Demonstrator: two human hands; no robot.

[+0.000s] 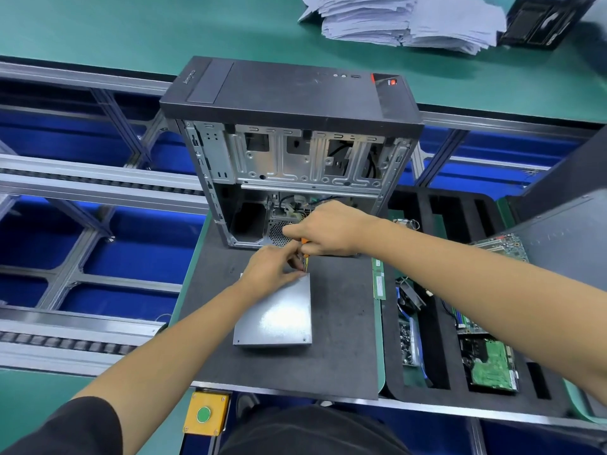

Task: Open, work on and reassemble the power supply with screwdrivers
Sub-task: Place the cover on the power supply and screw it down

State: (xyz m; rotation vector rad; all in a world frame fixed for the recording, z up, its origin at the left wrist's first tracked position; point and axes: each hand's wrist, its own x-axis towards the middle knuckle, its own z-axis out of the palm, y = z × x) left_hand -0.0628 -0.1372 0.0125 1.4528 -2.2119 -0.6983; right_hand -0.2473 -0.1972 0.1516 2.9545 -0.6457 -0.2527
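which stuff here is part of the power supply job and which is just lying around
In the job:
- power supply, grey metal box on the dark mat
- screwdriver with orange handle, gripped by the right hand
- left hand, fingers at the box's far corner

Lying about:
- computer case, side open
- circuit boards in the black tray
- paper stack
- yellow button box

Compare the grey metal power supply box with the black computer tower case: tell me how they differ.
The grey metal power supply box lies flat and closed on the dark mat; the black computer tower case stands behind it with its side open, showing the bare metal frame. The box is far smaller. The box's top is plain shiny metal; the case's top is dark. Both are rectangular.
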